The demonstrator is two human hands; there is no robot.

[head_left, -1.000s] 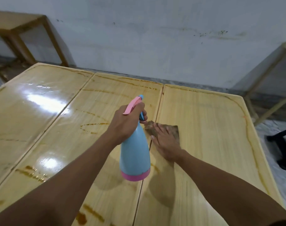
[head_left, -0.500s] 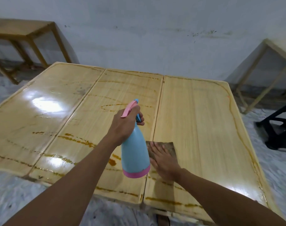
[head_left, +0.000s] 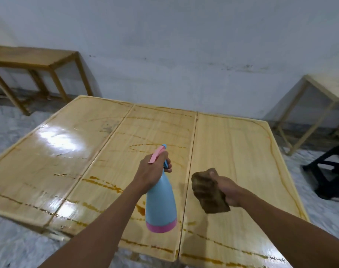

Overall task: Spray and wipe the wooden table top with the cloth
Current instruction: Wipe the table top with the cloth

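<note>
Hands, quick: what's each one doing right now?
Left hand: closed grip on the spray bottle.
Right hand: closed grip on the brown cloth, above the table.

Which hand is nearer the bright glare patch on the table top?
Left. The left hand, holding the spray bottle, is closer to the glare patch; the right hand, holding the cloth, is farther right.

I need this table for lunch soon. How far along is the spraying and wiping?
Partly done, it seems. The right panel of the wooden table top looks matte and mostly clean. The left hand holds the spray bottle above the table; the right hand grips the brown cloth lifted off the wood. Left: the glossy left and middle panels carry brown streaks, as does the near edge.
</note>
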